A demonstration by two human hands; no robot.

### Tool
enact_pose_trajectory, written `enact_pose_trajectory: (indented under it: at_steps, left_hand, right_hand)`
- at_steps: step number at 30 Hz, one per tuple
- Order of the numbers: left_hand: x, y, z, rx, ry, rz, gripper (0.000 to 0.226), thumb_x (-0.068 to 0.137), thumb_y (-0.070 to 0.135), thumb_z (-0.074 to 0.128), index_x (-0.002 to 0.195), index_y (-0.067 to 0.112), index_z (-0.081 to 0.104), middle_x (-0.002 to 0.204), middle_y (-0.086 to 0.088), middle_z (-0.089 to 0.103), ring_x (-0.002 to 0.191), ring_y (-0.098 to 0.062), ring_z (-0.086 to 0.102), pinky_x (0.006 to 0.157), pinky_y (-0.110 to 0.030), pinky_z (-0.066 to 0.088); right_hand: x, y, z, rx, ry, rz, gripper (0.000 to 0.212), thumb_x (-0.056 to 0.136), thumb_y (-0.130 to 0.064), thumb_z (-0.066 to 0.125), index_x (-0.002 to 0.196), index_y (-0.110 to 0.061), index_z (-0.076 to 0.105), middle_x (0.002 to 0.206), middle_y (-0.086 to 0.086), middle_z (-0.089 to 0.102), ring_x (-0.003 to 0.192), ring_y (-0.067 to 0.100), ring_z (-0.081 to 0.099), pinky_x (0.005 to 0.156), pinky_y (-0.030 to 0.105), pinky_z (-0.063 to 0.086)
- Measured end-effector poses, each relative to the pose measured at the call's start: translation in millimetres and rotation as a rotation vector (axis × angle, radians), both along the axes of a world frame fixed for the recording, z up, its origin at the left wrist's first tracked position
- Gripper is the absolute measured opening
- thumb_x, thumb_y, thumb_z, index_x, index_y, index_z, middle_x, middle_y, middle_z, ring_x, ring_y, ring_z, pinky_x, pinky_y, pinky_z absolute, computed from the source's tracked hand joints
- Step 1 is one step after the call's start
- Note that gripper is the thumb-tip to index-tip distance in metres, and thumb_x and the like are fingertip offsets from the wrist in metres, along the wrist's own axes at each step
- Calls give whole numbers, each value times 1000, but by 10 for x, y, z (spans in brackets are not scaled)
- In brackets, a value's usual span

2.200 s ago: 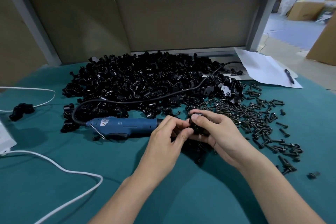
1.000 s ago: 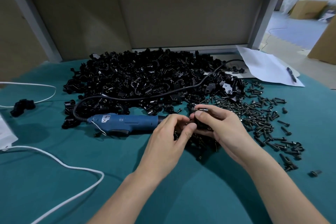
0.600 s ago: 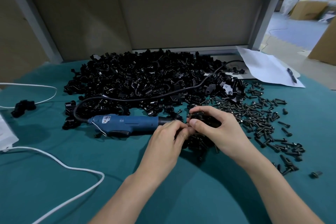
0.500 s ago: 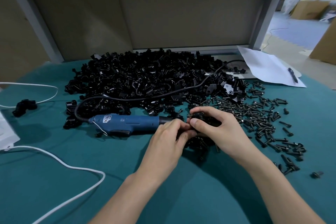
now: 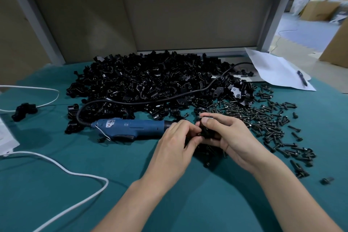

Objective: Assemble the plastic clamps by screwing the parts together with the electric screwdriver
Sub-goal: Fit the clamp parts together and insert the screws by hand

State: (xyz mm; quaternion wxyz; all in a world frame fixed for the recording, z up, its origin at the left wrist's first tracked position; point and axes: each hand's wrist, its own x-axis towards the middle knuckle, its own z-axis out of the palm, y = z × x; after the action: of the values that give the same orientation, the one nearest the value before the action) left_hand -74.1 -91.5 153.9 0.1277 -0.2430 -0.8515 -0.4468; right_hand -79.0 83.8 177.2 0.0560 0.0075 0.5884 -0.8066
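Both hands meet at the middle of the teal table. My right hand (image 5: pixel 231 137) grips a black plastic clamp (image 5: pixel 206 132), thumb on top of it. My left hand (image 5: pixel 177 143) pinches at the clamp's left side with its fingertips; what it pinches is too small to tell. The blue electric screwdriver (image 5: pixel 130 128) lies on the table just left of my hands, its tip pointing at them. A big heap of black clamp parts (image 5: pixel 150 83) lies behind. Loose black screws (image 5: pixel 263 120) are scattered to the right.
The screwdriver's black cord (image 5: pixel 150 101) runs over the heap. A white cable (image 5: pixel 62 167) loops across the left of the table. One assembled black clamp (image 5: pixel 24 111) lies at the far left. A white sheet (image 5: pixel 276 71) with a pen (image 5: pixel 302 80) lies at the back right.
Both hands have stayed together at the clamp, shifting it a little and turning it between the fingers. The screwdriver has not moved.
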Motion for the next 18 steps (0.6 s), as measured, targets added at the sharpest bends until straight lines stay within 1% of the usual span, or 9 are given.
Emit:
enact_pose_trajectory:
  at_steps: [2, 4, 8, 11, 12, 14, 15, 18]
  left_hand:
    - [-7, -1, -14, 10, -6, -5, 11, 96, 26, 67, 103, 30, 59, 110, 23, 54, 104, -5, 55, 86, -19, 44]
    - [-16, 2, -25, 34, -15, -6, 10, 97, 28, 66, 103, 32, 59, 108, 24, 56, 105, -5, 56, 85, -16, 43]
    - [-39, -7, -22, 189, -86, 43, 7, 98, 35, 65, 101, 38, 59, 100, 23, 63, 99, -3, 60, 79, -12, 43]
    - [-41, -16, -15, 264, -111, 51, 4, 98, 40, 64, 100, 38, 60, 96, 21, 65, 94, -6, 62, 76, -12, 44]
    - [-39, -17, -12, 276, -115, 48, 4, 98, 41, 63, 100, 38, 61, 96, 21, 65, 94, -5, 62, 76, -11, 44]
    - [-34, -12, -8, 287, -123, 39, 5, 98, 44, 63, 100, 39, 62, 97, 21, 66, 94, -4, 62, 76, -11, 44]
    - [-33, -9, -7, 287, -127, 35, 5, 97, 44, 63, 100, 40, 61, 98, 22, 66, 94, -3, 62, 76, -11, 44]
    - [-31, -9, -11, 296, -124, 29, 6, 98, 39, 65, 100, 42, 61, 98, 22, 66, 94, -3, 62, 76, -9, 44]
  right_hand:
    - [2, 5, 5, -15, -5, -1, 34, 72, -29, 82, 103, -15, 82, 101, 14, 77, 95, 20, 76, 75, 32, 62]
    - [2, 7, 7, -29, -7, -10, 32, 73, -27, 81, 102, -13, 82, 100, 15, 77, 95, 21, 76, 74, 32, 63]
    - [-15, 28, 37, -105, -10, -82, 27, 74, -22, 79, 98, -9, 82, 96, 16, 77, 90, 25, 77, 73, 34, 63]
    - [-24, 60, 72, -197, -14, -143, 37, 76, -19, 77, 107, 0, 75, 96, 18, 76, 86, 29, 76, 70, 32, 63]
    - [-24, 67, 78, -224, -16, -150, 35, 77, -18, 77, 106, 1, 75, 96, 19, 76, 86, 30, 76, 68, 32, 63]
    - [-25, 71, 87, -256, -25, -153, 24, 78, -17, 77, 95, -1, 79, 96, 20, 76, 86, 31, 76, 67, 32, 63]
    - [-25, 69, 90, -262, -28, -155, 23, 78, -17, 77, 94, -1, 80, 96, 20, 76, 87, 32, 76, 67, 32, 63]
    - [-31, 70, 100, -277, -23, -180, 35, 77, -17, 77, 106, 3, 73, 97, 19, 77, 87, 31, 76, 68, 32, 63]
